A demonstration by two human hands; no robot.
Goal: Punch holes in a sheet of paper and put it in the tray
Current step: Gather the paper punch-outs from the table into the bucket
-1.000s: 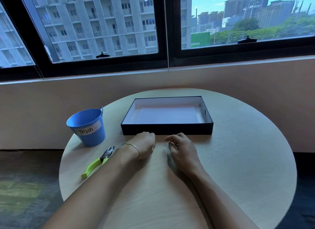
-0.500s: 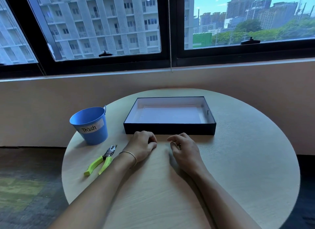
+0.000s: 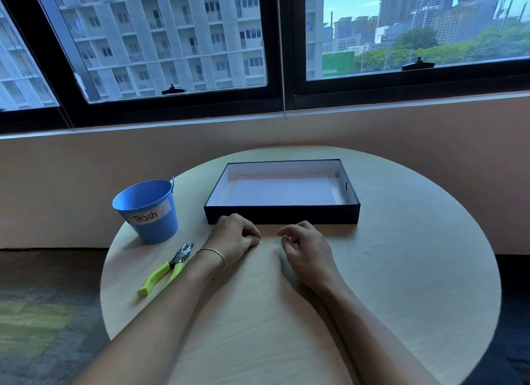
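Already the punched sheet [image 3: 282, 191] lies inside the tray [image 3: 281, 216].

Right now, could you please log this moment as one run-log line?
punched paper in tray | hole punch on table, untouched | left hand curled, empty | right hand relaxed, empty

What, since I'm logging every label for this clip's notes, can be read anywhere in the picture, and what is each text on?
"Trash": handwritten on the white label stuck to the blue bucket.
No other text: the hole punch, the black tray and the sheet in it show no lettering.
The buildings outside: any signs there are too small to read.
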